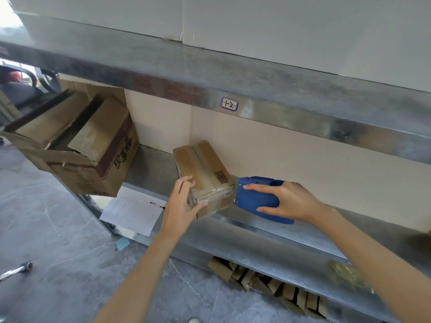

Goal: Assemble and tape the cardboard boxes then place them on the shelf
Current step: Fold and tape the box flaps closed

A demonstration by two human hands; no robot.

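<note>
Small brown taped cardboard box (203, 176) on grey metal shelf (268, 231), front edge. Likely light, stiff; grip at corners. Left hand (180, 201) clasping near corner; right hand (286, 201) wrapped round blue plastic tape dispenser (256, 197).

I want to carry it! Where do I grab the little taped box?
Probably the small box by its two long sides, from the front: its near end faces you at the shelf edge. The left hand grips its near left corner; the tape dispenser crowds its right.
</note>
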